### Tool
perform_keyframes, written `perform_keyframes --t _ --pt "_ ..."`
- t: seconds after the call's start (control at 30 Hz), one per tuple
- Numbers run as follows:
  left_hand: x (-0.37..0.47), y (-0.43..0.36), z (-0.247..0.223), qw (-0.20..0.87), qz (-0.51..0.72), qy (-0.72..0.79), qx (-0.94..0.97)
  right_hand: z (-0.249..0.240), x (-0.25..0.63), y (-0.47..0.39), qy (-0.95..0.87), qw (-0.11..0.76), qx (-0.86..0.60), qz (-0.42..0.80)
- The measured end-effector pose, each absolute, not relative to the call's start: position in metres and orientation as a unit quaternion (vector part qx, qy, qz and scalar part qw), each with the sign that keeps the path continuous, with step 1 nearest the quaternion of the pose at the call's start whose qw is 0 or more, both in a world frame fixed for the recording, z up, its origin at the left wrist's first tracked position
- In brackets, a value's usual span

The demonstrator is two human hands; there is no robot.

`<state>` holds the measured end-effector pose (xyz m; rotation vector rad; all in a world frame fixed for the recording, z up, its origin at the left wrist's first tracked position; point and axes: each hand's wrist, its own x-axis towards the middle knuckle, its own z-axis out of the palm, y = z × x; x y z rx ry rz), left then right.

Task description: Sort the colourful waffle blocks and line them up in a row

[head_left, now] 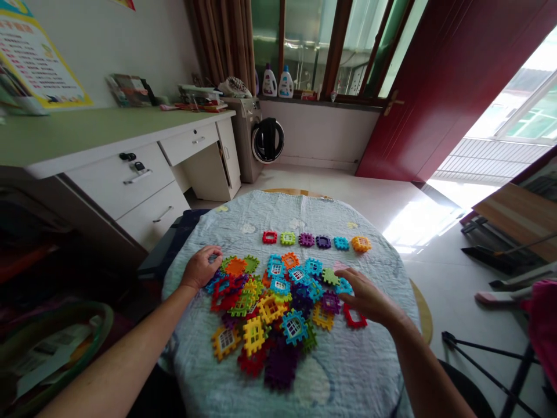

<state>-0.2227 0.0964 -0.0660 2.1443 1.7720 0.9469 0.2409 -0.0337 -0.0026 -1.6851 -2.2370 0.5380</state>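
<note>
Plastic interlocking building blocks (272, 307) in many colours lie in a loose pile on a cloth-covered round table (348, 371). At the pile's left edge, my left hand (202, 268) has its fingers curled toward the thumb; whether a small piece sits between them is unclear. My right hand (368, 296) hovers over the right edge, fingers stretched and thumb apart. Its fingertips are by a light green block (331, 276) and a blue block (344, 286). Below the thumb lies a red square frame block (355, 316). Behind the pile runs a row from a red block (270, 237) to an orange block (361, 244).
A desk (161, 130) with drawers stands at the left, beside a washing machine (250, 136) with its door open. Detergent bottles (270, 82) stand on the windowsill. A red door (418, 98) is at the right, and black stand legs (487, 354) are near the table.
</note>
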Motion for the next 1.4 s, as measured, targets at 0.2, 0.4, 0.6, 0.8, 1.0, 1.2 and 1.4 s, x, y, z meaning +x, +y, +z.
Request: perform_keyframes --t 0.2,0.4,0.6,0.8,1.0,1.2,1.4 --pt "-0.221 0.096 -0.066 0.095 0.326 0.609 0.717 -0.043 0.225 -0.029 -0.726 0.223 -0.646 0.079" --pt "-0.221 0.096 -0.065 0.108 0.322 0.614 0.712 -0.058 0.228 -0.021 -0.729 0.231 -0.637 0.1" --pt "-0.221 0.097 -0.064 0.125 0.327 0.62 0.702 -0.056 0.225 -0.02 -0.706 0.223 -0.665 0.096" --pt "-0.223 0.095 -0.064 0.148 0.342 0.622 0.688 -0.051 0.21 -0.031 -0.707 0.267 -0.652 0.061" --pt "-0.227 0.104 -0.054 0.201 0.318 0.613 0.695 -0.029 0.168 -0.052 -0.791 0.262 -0.531 0.155" --pt "-0.204 0.061 -0.001 0.173 0.313 0.556 0.75 -0.009 0.141 -0.067 -0.847 0.153 -0.453 0.231" --pt "-0.16 -0.034 0.015 0.172 0.203 0.413 0.871 -0.016 0.142 -0.064 -0.855 0.144 -0.454 0.205"
